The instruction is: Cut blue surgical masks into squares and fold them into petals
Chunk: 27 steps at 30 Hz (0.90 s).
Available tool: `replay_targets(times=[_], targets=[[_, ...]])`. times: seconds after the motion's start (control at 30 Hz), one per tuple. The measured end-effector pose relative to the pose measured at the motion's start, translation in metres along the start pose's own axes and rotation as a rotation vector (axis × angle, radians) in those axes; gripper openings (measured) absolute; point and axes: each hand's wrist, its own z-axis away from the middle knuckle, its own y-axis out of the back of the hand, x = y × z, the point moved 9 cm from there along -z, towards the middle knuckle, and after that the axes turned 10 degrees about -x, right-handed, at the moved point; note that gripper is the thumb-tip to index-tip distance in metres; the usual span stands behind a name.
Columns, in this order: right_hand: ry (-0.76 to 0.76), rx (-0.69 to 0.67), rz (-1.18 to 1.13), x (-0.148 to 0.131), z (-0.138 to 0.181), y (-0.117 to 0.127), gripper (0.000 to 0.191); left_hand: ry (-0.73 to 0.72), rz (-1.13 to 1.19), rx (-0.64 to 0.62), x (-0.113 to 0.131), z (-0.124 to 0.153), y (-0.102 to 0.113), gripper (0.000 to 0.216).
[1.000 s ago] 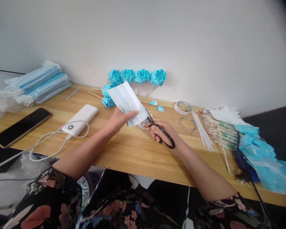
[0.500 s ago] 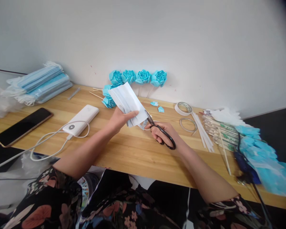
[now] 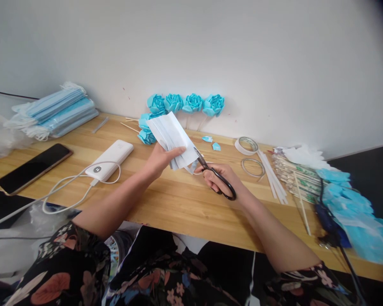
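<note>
- Held the pleated sheet (image 3: 172, 131) above the bench (image 3: 178, 208) in the left hand (image 3: 162, 159), closed on its lower left side with the thumb on top, too hidden beneath to tell the other fingers.
- Gripped the scissors (image 3: 203, 162) in the right hand (image 3: 218, 175), curled round the black handles.
- Had the blades (image 3: 198, 154) at the sheet's right edge; could not tell how far into it.
- Saw blue roses (image 3: 192, 103) beyond the sheet, four in a row by the wall, others partly behind it.
- Noted two blue scraps (image 3: 216, 147) beyond the scissors.
- Found a tape roll (image 3: 241, 150), white strips (image 3: 272, 178) and sticks (image 3: 295, 172) to the right.
- Spotted a power bank (image 3: 111, 159), a phone (image 3: 34, 169) and stacked masks (image 3: 55, 112) to the left.
</note>
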Motion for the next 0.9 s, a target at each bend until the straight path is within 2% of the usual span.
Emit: replay_targets(times=[0.47,0.7,0.9], targets=[[-0.031,0.011,0.019,0.004,-0.001,0.001,0.045,0.033,0.002,0.011,-0.001,0.000,0.001,0.058],[-0.047,0.009,0.052,0.004,-0.003,0.001,0.044,0.076,-0.018,-0.081,-0.009,-0.001,-0.008,0.059],[-0.032,-0.022,-0.008,0.012,-0.006,-0.002,0.047,0.083,0.059,-0.078,-0.015,-0.001,-0.010,0.061]])
